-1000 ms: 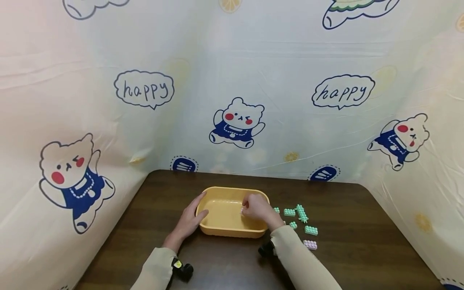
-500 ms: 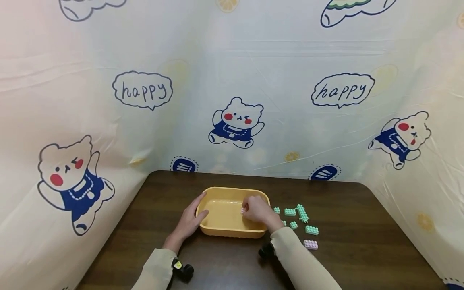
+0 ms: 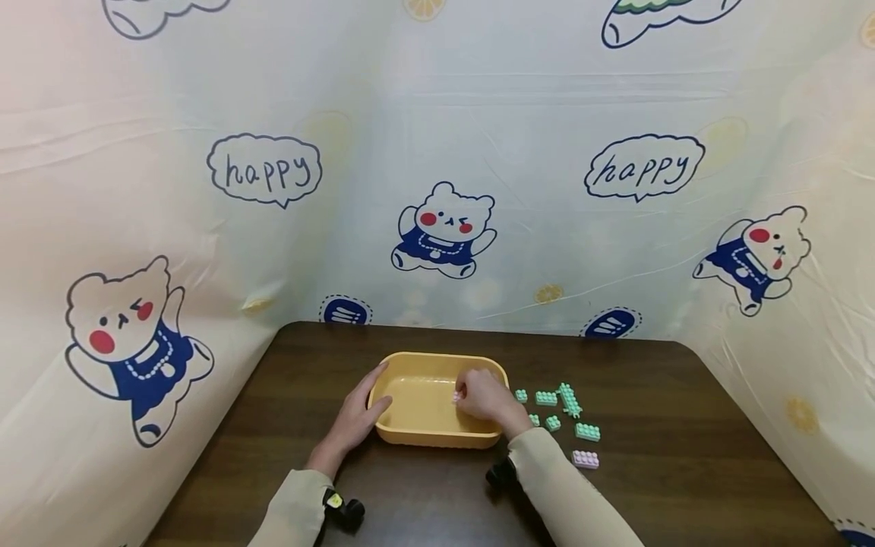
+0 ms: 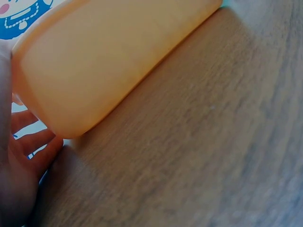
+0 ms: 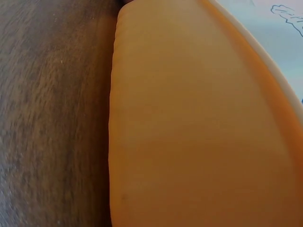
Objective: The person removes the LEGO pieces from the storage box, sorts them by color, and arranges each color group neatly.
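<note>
A yellow plastic basin (image 3: 437,439) stands on the dark wooden table. My left hand (image 3: 355,414) grips its left end, thumb over the rim and fingers along the outside; the left wrist view shows those fingers (image 4: 38,142) against the wall. Inside the basin's right half, my right hand (image 3: 484,395) has curled fingers and pinches a small pink toy brick (image 3: 457,396), mostly hidden by the hand. In the right wrist view the basin's outer wall (image 5: 189,113) blocks sight of that hand.
Right of the basin lie several mint-green toy bricks (image 3: 546,398), among them a long joined piece (image 3: 569,400). A lilac brick (image 3: 585,459) lies nearer the front, beside the right sleeve (image 3: 567,486). A printed curtain (image 3: 444,114) hangs around the table (image 3: 683,441).
</note>
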`<state>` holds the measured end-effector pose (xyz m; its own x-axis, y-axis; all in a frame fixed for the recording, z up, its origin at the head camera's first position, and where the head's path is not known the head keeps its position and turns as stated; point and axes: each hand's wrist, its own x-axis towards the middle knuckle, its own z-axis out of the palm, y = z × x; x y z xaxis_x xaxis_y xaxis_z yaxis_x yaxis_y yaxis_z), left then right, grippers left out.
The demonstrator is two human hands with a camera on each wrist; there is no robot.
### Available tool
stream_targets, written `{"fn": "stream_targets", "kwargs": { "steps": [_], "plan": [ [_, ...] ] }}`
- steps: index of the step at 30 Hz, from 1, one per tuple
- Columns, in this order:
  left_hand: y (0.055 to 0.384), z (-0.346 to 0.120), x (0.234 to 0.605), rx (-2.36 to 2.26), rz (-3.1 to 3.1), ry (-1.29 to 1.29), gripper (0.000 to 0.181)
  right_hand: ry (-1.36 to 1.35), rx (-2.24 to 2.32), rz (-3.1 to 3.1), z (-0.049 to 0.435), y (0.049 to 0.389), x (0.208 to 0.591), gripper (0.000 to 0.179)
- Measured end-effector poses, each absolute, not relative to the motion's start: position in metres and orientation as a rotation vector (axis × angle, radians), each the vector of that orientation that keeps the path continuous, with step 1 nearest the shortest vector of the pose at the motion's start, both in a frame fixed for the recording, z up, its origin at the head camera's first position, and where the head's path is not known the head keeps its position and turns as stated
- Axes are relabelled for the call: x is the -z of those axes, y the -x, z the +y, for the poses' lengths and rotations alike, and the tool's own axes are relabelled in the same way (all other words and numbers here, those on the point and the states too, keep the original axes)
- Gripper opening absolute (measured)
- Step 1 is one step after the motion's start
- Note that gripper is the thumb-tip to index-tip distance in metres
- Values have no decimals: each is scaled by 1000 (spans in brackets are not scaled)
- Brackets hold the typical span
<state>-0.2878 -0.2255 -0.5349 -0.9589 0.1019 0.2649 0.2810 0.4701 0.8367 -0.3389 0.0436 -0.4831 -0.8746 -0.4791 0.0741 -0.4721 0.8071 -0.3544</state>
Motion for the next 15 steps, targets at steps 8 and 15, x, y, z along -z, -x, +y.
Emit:
{"fn": "stream_targets", "kwargs": {
  "steps": [8, 15],
  "plan": [
    [287, -225, 534, 1518, -2546, 325, 63, 729, 522, 2984, 42, 337, 484, 6],
    [287, -226, 533, 1487, -2529, 350, 62, 701, 535, 2964, 39, 335, 483, 7]
  ]
}}
